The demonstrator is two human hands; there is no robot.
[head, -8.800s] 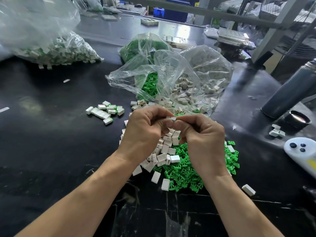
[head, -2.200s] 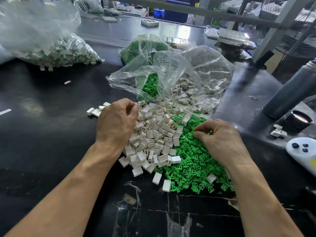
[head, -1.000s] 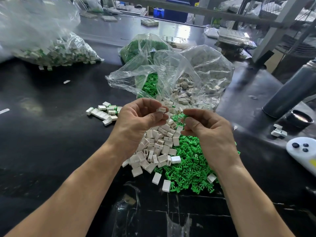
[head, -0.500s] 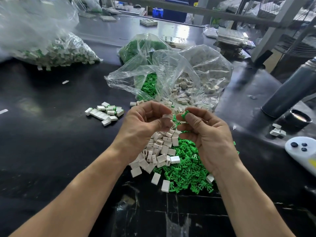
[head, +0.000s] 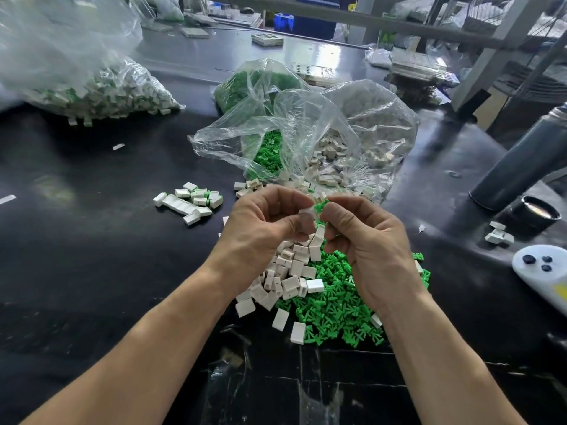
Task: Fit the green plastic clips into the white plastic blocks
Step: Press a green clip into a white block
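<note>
We have both hands raised above the piles on the black bench (head: pixel 92 256), meeting at the fingertips. Our left hand (head: pixel 264 228) pinches a white block (head: pixel 309 211) between thumb and curled fingers, and our right hand (head: pixel 365 237) pinches a green clip (head: pixel 322 205) the same way, its green end showing just above the thumb. Clip and block touch, or very nearly; we cannot tell how far the clip has entered, because the fingers cover the joint.

We judge this to be the insertion step for one pair: the clip is presented at the block's opening and needs seating. The next move probably calls for lining the clip up squarely with the slot and pressing the two hands together until it sits home, with care not to skew it in the small opening.

Below the hands lie the loose supplies: the heap of white blocks (head: pixel 288 271) on the left, touching the heap of green clips (head: pixel 337 311) on the right. Behind them, open clear bags (head: pixel 306 124) hold more of each. A small cluster of finished pieces (head: pixel 191 202), white with green showing at the ends, lies off to the left, well apart from the heaps, so the finished block likely belongs there. Much stock remains, and the task looks far from done.
</note>
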